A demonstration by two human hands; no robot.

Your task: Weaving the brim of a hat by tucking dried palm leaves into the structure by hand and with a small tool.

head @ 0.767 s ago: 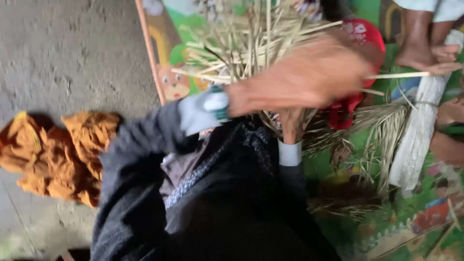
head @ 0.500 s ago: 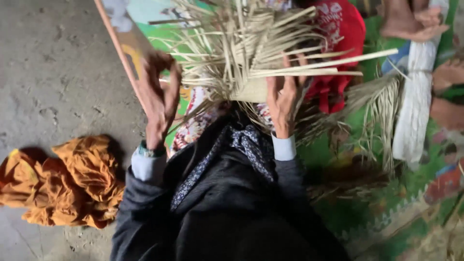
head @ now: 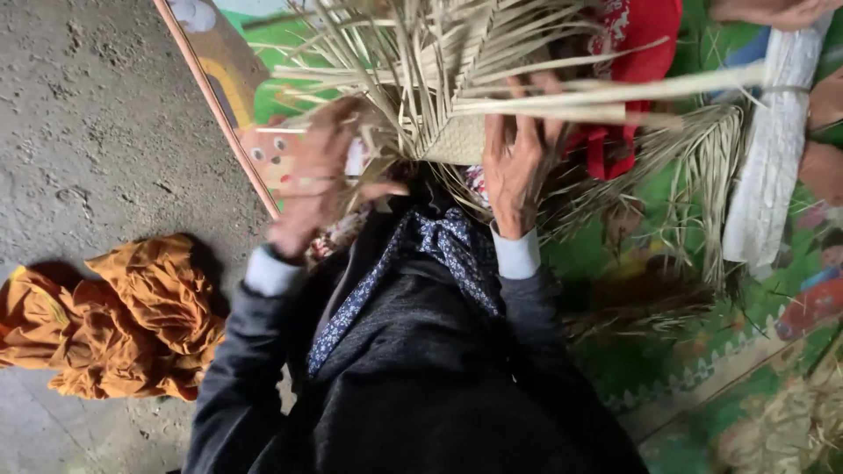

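Observation:
A half-woven piece of pale palm-leaf strips (head: 457,140) rests in front of my lap, its loose ends fanning out upward and to the right. My right hand (head: 514,167) lies on its woven base, fingers pinching several strips. My left hand (head: 320,175) is blurred with motion at the piece's left edge, fingers reaching in among the loose strips; whether it grips any I cannot tell. My dark sleeves with pale cuffs fill the lower middle.
An orange cloth (head: 114,316) lies crumpled on the grey concrete floor (head: 88,114) at left. A colourful play mat (head: 702,369) covers the right side. A white bundle (head: 773,167), red cloth (head: 637,53) and dried fronds (head: 694,158) lie at right, another person's foot (head: 773,10) at top.
My left hand has moved right and down toward the weave from an open, raised pose. My right hand has slid further onto the woven base. The view has closed in.

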